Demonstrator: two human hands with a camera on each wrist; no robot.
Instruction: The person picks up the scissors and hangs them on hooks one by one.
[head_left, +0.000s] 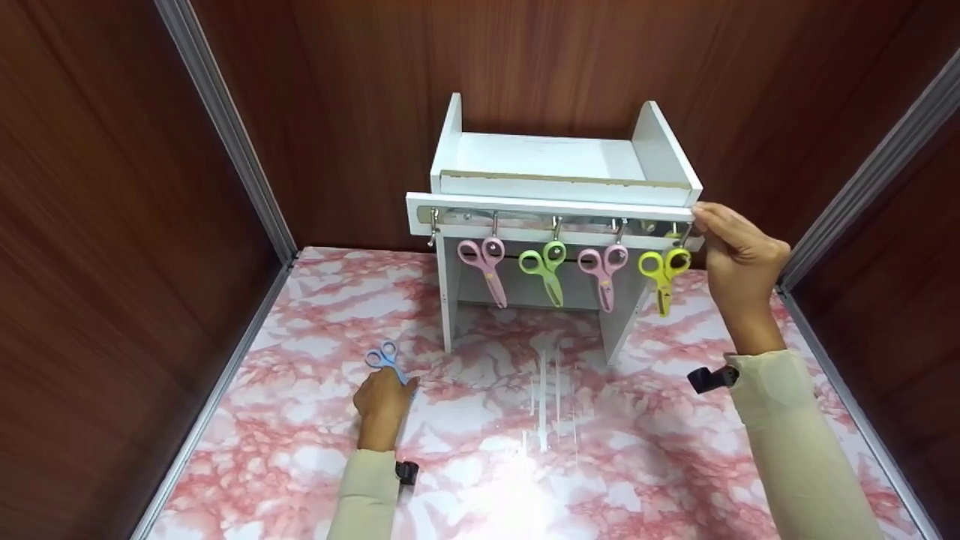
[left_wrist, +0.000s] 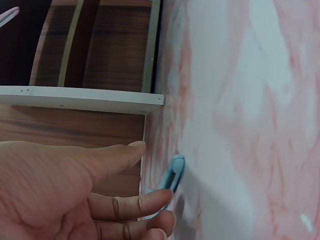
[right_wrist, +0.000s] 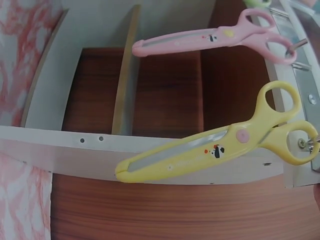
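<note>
Light blue scissors (head_left: pixel 400 374) lie on the tabletop left of the white shelf. My left hand (head_left: pixel 382 401) is over them; in the left wrist view its thumb is apart from the loosely bent fingers, with the scissors (left_wrist: pixel 177 164) just past the fingertips. At the shelf's front, my right hand (head_left: pixel 739 251) pinches the right end of a white hook rail (head_left: pixel 540 202). From the rail's hooks hang pink scissors (head_left: pixel 493 283), green scissors (head_left: pixel 553 285), more pink scissors (head_left: pixel 607 289) and yellow scissors (head_left: pixel 663 285). The leftmost hook (head_left: pixel 433 225) holds nothing.
The white shelf (head_left: pixel 446 300) stands on a red-and-white marbled tabletop (head_left: pixel 300 420), near the brown wood-look back wall (head_left: pixel 337 112). Similar panels with metal edging (head_left: pixel 232 112) rise at both sides. Light glares off the table's front middle.
</note>
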